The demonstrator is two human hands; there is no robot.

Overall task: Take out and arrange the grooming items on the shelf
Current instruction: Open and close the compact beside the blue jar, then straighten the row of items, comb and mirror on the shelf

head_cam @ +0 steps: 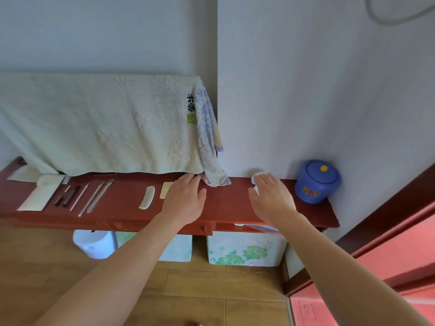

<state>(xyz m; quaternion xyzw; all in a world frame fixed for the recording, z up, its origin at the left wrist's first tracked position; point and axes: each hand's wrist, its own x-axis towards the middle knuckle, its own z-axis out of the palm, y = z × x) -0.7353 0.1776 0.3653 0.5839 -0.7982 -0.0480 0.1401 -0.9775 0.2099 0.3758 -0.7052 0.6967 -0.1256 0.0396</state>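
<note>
A long red-brown shelf runs along the wall. On its left lie a cream pouch, two dark sticks and several thin metal tools in a row. A cream comb and a pale yellow card lie mid-shelf. My left hand hovers flat over the shelf beside the card, fingers apart, holding nothing. My right hand is spread over a small white round container near the wall, partly hiding it.
A blue lidded pot stands at the shelf's right end. A pale towel and a patterned cloth hang onto the shelf's back. A slightly open drawer sits under my right hand. Storage boxes stand below.
</note>
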